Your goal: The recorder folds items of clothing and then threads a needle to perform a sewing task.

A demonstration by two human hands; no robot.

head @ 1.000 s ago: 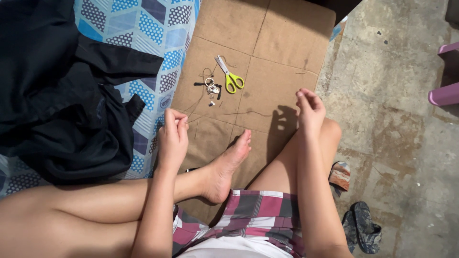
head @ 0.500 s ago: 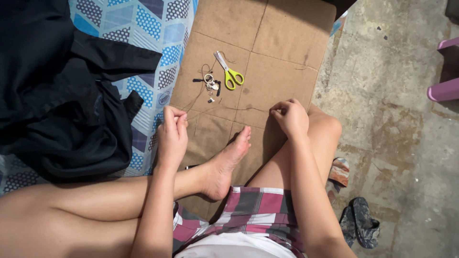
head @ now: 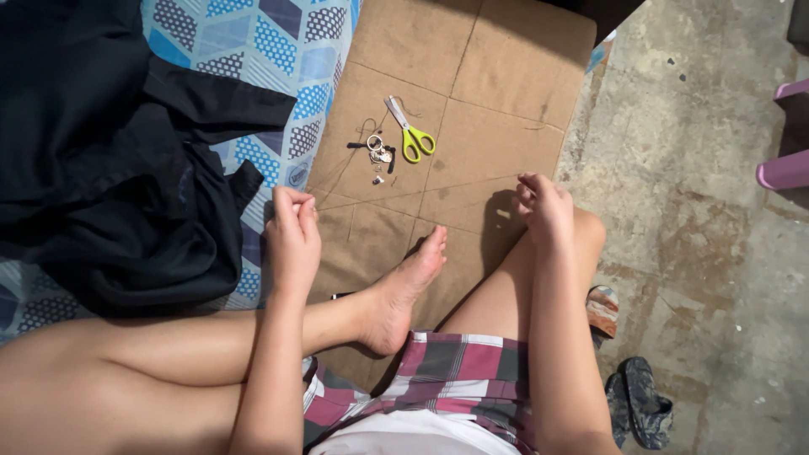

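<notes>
What is pinched in the left hand [head: 292,232] cannot be made out; the small metal bits [head: 377,154] beside the scissors [head: 408,132] are too small to be identified.

Matt brown cardboard [head: 497,143] is lying creased and scuffed; glossy yellow plastic handles and shiny metal blades are showing on the scissors [head: 408,131]. Black cloth [head: 109,177] is looking soft, upper left. Concrete floor [head: 699,211] is looking rough, stained.

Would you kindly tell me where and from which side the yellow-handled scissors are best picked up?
Take the scissors by their yellow loop handles, coming from above on the near right side. They lie flat and closed on the cardboard, blades pointing away to the upper left, handles nearest the right hand.
</notes>
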